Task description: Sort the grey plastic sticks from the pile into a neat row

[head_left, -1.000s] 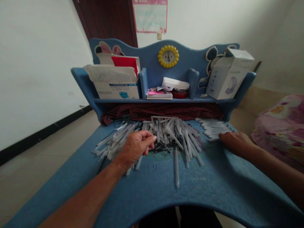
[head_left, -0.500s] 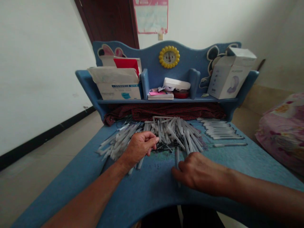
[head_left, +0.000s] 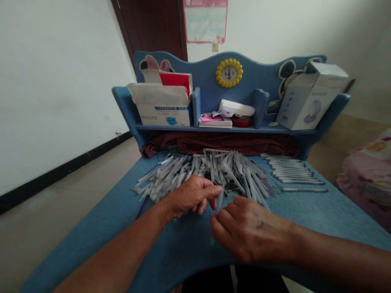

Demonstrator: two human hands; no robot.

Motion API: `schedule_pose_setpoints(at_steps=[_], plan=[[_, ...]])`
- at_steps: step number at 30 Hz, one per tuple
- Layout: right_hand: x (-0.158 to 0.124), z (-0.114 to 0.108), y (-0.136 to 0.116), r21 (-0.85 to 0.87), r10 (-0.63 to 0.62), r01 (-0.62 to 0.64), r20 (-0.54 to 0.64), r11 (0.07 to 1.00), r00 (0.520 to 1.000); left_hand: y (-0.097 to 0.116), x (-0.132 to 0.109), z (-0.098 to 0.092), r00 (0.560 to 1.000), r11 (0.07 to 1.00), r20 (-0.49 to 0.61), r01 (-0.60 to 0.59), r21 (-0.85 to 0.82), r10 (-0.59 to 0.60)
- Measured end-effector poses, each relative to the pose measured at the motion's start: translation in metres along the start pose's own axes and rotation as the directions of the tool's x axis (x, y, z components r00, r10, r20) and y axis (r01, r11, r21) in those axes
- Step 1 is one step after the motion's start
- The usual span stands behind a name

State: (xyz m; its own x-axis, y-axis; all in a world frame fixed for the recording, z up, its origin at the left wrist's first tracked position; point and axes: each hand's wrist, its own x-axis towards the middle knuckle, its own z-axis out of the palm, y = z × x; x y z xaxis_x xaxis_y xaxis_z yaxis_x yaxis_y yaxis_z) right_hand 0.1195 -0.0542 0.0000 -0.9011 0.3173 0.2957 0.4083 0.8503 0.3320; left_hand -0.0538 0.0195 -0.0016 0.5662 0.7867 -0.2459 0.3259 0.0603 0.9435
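Observation:
My right hand (head_left: 244,228) is closed around a translucent pen barrel (head_left: 220,199), which stands slanted, its upper end poking out above the fist. My left hand (head_left: 197,197) is pinched, its fingertips right at the barrel's upper end; whether they grip something small there is too blurred to tell. Just beyond both hands lies a loose pile of clear pen barrels (head_left: 171,175), with thin black pieces among them. On the right side of the blue desk (head_left: 305,219), several pens (head_left: 293,173) lie side by side in a row, one pen (head_left: 305,190) slightly apart at the near end.
A folded red-checked cloth (head_left: 220,142) runs along the back, under a blue shelf (head_left: 207,130). The shelf bears a mask box (head_left: 165,116), a stack of papers (head_left: 215,123) and a white carton (head_left: 311,101). A yellow flower clock (head_left: 229,73) is mounted above.
My right hand has moved left with the pen barrel, which now tilts. My left hand has come right and nearer me to meet the barrel's upper end. The view has shifted slightly left.

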Motion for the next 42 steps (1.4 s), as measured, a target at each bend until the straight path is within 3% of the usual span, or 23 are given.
schedule_pose_setpoints(at_steps=[2,5,8,11,16,21,26,30,34,38,42], plan=[[0.006,0.004,0.0,-0.024,-0.019,0.018,-0.03,1.0,0.999,-0.001,0.0,0.0,0.999,0.994,0.038,0.009,-0.105,-0.005],[0.01,0.01,0.004,-0.041,-0.015,0.012,-0.069,0.999,0.998,-0.003,0.001,-0.002,1.0,0.972,-0.004,0.013,-0.235,-0.014],[0.007,0.015,0.016,0.013,0.047,-0.046,-0.111,0.999,0.993,-0.003,0.004,-0.006,0.993,0.954,-0.119,-0.027,-0.299,-0.009],[0.0,0.02,0.035,0.07,0.23,-0.224,-0.096,0.972,0.968,-0.001,0.005,-0.013,0.963,0.949,-0.267,-0.12,-0.291,0.04],[-0.003,0.023,0.057,0.044,0.537,-0.551,0.171,0.833,0.826,-0.003,0.009,-0.023,0.891,0.954,-0.439,-0.221,-0.203,0.113],[0.01,0.024,0.049,-0.043,0.623,-0.661,0.386,0.749,0.68,-0.005,0.011,-0.023,0.881,0.958,-0.453,-0.232,-0.169,0.133],[0.018,0.027,0.045,-0.103,0.665,-0.707,0.455,0.7,0.592,-0.001,0.008,-0.02,0.883,0.966,-0.45,-0.218,-0.143,0.133],[0.011,0.014,0.056,-0.148,0.71,-0.74,0.452,0.656,0.539,-0.001,0.007,-0.02,0.883,0.967,-0.449,-0.218,-0.13,0.138],[-0.001,-0.01,0.072,-0.179,0.69,-0.714,0.494,0.677,0.529,-0.005,0.009,-0.02,0.893,0.969,-0.422,-0.22,-0.111,0.155],[-0.016,-0.028,0.086,-0.038,0.562,-0.647,0.537,0.762,0.63,-0.007,0.01,-0.019,0.899,0.979,-0.4,-0.201,-0.024,0.175],[-0.031,-0.038,0.095,0.089,0.556,-0.66,0.462,0.746,0.691,-0.006,0.007,-0.016,0.894,0.976,-0.396,-0.166,0.142,0.21]])
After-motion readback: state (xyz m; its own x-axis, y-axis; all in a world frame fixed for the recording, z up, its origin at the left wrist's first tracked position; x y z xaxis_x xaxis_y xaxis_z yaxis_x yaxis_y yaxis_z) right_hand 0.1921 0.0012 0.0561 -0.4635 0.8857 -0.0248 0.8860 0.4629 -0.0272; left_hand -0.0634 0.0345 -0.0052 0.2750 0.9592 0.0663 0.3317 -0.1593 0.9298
